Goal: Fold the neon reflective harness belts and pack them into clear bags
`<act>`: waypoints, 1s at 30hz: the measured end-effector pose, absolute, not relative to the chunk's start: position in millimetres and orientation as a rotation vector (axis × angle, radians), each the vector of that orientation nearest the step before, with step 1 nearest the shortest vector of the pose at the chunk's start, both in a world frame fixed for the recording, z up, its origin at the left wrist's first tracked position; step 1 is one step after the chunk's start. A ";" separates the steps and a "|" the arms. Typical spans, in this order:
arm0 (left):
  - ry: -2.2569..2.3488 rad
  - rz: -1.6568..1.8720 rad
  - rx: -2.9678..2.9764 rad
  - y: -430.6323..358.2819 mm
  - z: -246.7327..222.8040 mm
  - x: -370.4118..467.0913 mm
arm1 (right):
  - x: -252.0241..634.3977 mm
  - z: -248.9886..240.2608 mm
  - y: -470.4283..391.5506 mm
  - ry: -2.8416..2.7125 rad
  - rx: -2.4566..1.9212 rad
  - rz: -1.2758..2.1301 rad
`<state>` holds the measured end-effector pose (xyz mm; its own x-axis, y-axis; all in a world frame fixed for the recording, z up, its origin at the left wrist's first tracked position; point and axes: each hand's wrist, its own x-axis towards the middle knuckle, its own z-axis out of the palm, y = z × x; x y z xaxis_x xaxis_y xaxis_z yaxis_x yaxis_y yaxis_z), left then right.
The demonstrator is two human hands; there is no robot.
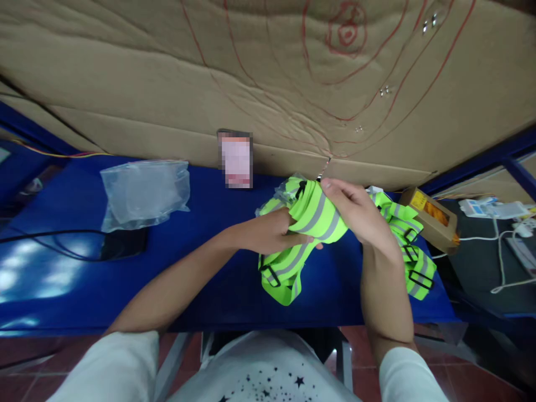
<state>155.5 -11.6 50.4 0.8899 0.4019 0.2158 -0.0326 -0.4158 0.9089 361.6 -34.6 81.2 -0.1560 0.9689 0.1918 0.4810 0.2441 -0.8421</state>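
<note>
A bundle of neon yellow-green reflective straps with grey stripes is gathered in front of me, above the blue table. My left hand grips it from the left, with part of the fingers hidden behind the folds. From the right, my right hand pinches the upper edge of the folded layers. A loop with a black buckle hangs below my left hand. Clear plastic shows just behind the bundle. More straps of the same kind, with black buckles, lie beyond my right wrist.
Clear plastic bags lie at the left of the blue table, near a black device with a cable. A pixelated phone-like object leans on the cardboard wall. A cardboard box and white power strips are at right.
</note>
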 end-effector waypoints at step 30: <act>0.457 0.416 1.497 -8.5 36.6 166.6 | 367.0 88.0 -35.3 -1.822 -1.303 0.054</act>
<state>166.6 -8.5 36.6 0.8474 0.5300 -0.0324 0.0167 0.0343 0.9993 367.0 -35.3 88.0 -0.0724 0.7856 0.6145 0.7477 0.4506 -0.4878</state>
